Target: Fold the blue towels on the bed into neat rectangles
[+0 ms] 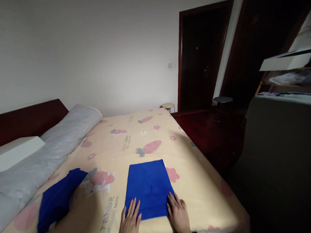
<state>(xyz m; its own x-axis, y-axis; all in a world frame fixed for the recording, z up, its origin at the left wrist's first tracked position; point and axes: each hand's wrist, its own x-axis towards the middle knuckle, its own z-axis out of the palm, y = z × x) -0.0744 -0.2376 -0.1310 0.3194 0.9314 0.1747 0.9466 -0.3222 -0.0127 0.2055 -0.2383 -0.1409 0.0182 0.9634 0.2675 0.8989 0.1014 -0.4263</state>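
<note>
A folded blue cloth (148,185) lies flat on the bed near its front edge. My left hand (130,223) rests open with its fingers stretched onto the cloth's near left corner. My right hand (178,215) lies open too, fingers flat on the near right corner. A second blue cloth (58,199) lies loosely rumpled on the bed to the left, apart from both hands.
The bed (136,138) has a cream sheet with pink carrot and flower prints. A grey rolled quilt (44,155) and a white box (15,151) lie along the dark headboard at left. Two round stools (168,105) stand by a dark doorway; dark floor lies to the right.
</note>
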